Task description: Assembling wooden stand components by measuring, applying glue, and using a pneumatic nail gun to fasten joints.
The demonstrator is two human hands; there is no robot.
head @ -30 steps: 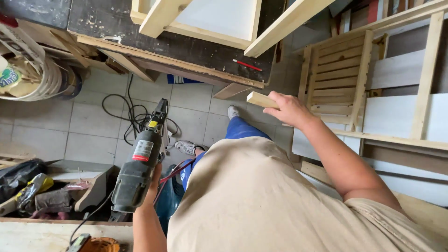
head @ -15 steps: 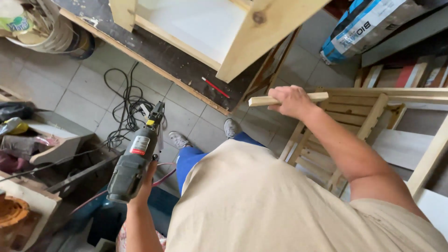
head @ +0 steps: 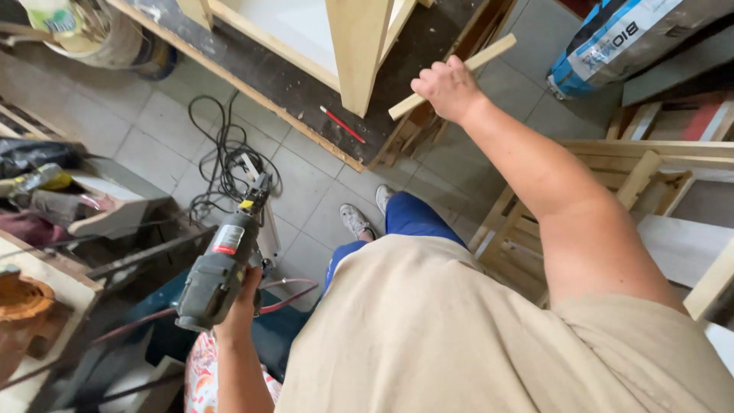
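Sack (head: 612, 42), top right, lying tilted on the floor by the wood frames: big paper/plastic bag, grey-white w/ blue and black print panels, one end cut off by the frame edge.

Label (head: 227, 239) on the power tool's body, lower left: small rectangular sticker, red and white, set lengthwise on the dark grey housing. Just ahead of it, a small yellow tag (head: 246, 205) near the tool's nose.

Top left corner: round container (head: 53, 17) w/ a yellow-green and white wrapper, partly out of view; can't tell more.

left hand (head: 243, 302) gripping power tool (head: 222, 264), right hand (head: 447, 88) holding wooden strip (head: 489, 53)
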